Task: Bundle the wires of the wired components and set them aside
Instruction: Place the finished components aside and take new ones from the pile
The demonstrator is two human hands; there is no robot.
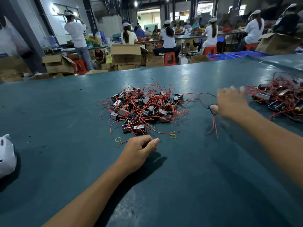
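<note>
A wide dark-green bench [188, 185] with a smooth, slightly glossy mat surface stretches to a far edge, where cardboard boxes [125, 54] and red plastic stools [169, 58] crowd the floor behind seated workers in white shirts and caps. At the bench's centre sits a loose pile of wired components [142, 107], small boxy black and metallic blocks trailing thin red wires that splay outward in every direction. Bare mat lies on all sides of this pile, broadest toward the near edge between the two forearms. The left hand [139, 149] rests on the mat just in front of the pile, fingers loosely curled and holding nothing, thumb extended. Two yellow rubber bands [173, 136], small flat rings, lie on the mat near it, one on each side. The right hand [229, 102], blurred, reaches toward a second heap of components [282, 97] near the bench's right edge, its fingers stretched out while the thumb side pinches a looped black wire [207, 100] with red ends dangling below. A crumpled white plastic bag [6, 154] sits at the left edge.
</note>
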